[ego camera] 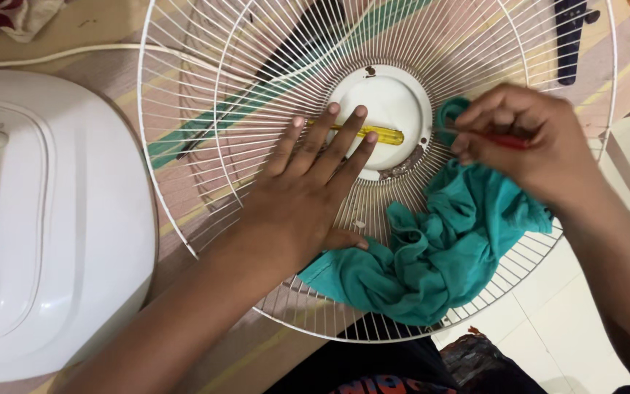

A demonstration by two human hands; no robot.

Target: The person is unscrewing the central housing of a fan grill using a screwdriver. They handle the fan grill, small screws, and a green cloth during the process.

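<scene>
fan grille: a big round white wire fan grille [205, 146] lies flat on the table, and its near edge sticks out past the table over the floor
middle disc: a round white disc [395, 95] sits in the centre of the grille
yellow tool: a thin yellow tool [382, 134] lies across the disc, partly under the fingertips
left hand: the left hand [308, 193] lies flat on the wires with fingers spread out and straight, tips reaching the disc; it presses down and grips nothing
right hand: the right hand [523, 142] is curled, fingers pinched tight around a thin red handle [508, 140], just right of the disc
cloth: a crumpled teal cloth [439, 255] lies on the near right part of the grille, under the right hand and touching the left thumb
white cover: a large smooth white plastic cover [52, 219] sits just left of the grille
table: a table [103, 33] with a striped top
dark tool: a dark blue tool [570, 36] lies under the wires at the far right
</scene>
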